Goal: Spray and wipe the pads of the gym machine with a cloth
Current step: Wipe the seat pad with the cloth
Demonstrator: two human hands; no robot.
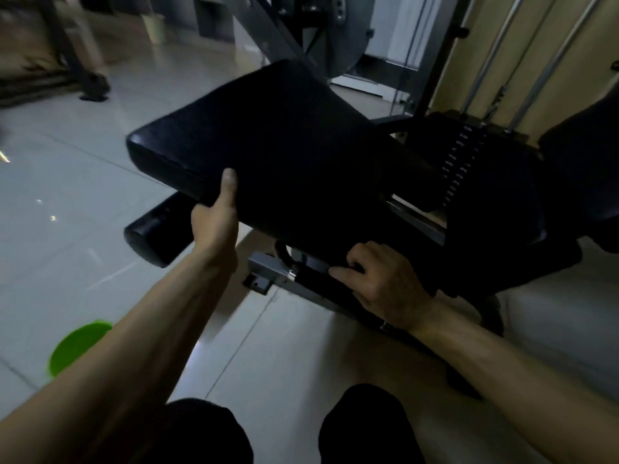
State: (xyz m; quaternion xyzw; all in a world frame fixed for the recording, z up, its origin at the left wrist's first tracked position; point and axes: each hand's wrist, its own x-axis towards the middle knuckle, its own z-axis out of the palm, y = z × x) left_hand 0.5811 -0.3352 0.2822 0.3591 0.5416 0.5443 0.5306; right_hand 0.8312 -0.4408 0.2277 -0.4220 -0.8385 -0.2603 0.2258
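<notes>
Dim frame, fast notes. The big black seat pad [268,135] fills the centre, tilted, its wide front edge running out to 9 o'clock, bolted to the machine frame [268,267] below. My left hand [216,219] grips that pad's near edge at about 7 o'clock of the pad, thumb on top, fingers wrapped under: clamped on the pad. My right hand [382,283] is at 4 o'clock of the frame centre, fingers curled on a dark strap or bar [315,277] under the pad; it looks closed on it, though I can't tell what the part is. It's too dark to say whether a cloth is in that hand; I see none, and no spray bottle either.

A roller pad [150,236] sticks out at 8 o'clock below the seat. The weight stack [459,169] sits at 3 o'clock. A green round thing [78,346] lies on the tiled floor [83,202] at 7 o'clock, possibly a basin or lid, blurred.

Handling judgement: the pad reads as vinyl over foam, soft on top, stiff board beneath, likely slick when wet. It's fixed, so I don't lift it; I brace at the edge as the left hand does, and wipe flat across top then rim. The roller may spin, so I'd hold one end while wiping. Wiping looks not yet begun.
</notes>
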